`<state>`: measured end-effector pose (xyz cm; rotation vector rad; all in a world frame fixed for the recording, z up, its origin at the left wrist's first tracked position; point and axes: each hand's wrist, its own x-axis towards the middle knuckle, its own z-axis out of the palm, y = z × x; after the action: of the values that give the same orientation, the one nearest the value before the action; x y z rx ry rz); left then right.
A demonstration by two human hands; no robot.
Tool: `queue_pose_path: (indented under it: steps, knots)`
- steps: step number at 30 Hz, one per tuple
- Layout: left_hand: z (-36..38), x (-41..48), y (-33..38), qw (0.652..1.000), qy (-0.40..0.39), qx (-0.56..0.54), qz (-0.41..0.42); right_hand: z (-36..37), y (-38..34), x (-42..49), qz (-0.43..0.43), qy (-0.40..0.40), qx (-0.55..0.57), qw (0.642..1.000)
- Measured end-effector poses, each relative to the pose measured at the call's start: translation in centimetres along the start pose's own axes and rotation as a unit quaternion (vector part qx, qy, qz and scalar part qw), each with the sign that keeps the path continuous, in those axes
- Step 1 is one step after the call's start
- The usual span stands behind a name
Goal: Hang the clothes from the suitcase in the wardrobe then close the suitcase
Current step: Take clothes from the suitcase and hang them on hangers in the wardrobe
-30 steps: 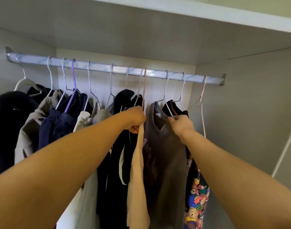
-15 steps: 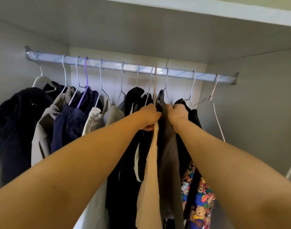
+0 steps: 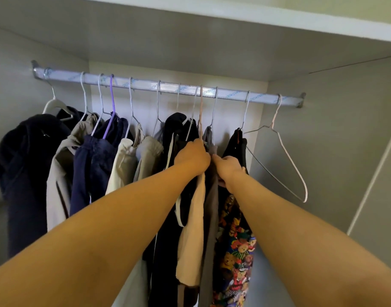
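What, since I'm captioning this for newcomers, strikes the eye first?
Mid-picture, the left hand grips a beige garment and the right hand a grey garment, under the rail. A teddy-bear print hangs below the right hand, and an empty hanger dangles at the rail's right end.

- Rail [image 3: 168,86] runs wall to wall, just under the wardrobe top [image 3: 190,36].
- Clothes [image 3: 101,156] hang packed along the rail's left and middle.
- Empty hanger [image 3: 285,156] sits at the rail's right end, apart from the rest.
- Below the rail's middle, left hand [image 3: 191,157] is just beside right hand [image 3: 229,167], in among the clothes.
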<state>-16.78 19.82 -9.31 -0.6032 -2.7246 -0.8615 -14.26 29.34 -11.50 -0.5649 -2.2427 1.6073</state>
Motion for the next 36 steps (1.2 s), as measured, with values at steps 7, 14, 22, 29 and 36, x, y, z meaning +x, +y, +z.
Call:
queue_pose_path:
  steps: [7, 14, 22, 29, 36]
  knots:
    - [-0.5, -7.0, -0.6, 1.0, -0.013, 0.01, -0.01, -1.1, 1.6, -6.6, 0.023, -0.027, 0.02, 0.999]
    - [-1.4, -17.4, -1.5, 1.0, -0.014, 0.012, -0.015, -0.5, 4.4, -16.0, 0.073, -0.06, 0.038, 0.995]
    - [-0.3, -31.3, -5.8, 0.991, -0.046, 0.005, -0.127, 4.1, 9.9, -27.9, 0.176, -0.165, 0.049, 0.969]
    - [2.3, -42.6, -12.4, 0.956, -0.082, 0.021, -0.28, 7.9, 15.4, -37.1, 0.217, -0.266, -0.003, 0.939]
    - [2.7, -50.9, -17.2, 0.917, -0.082, -0.026, -0.389, 12.2, 20.3, -42.4, 0.26, -0.338, -0.061, 0.903]
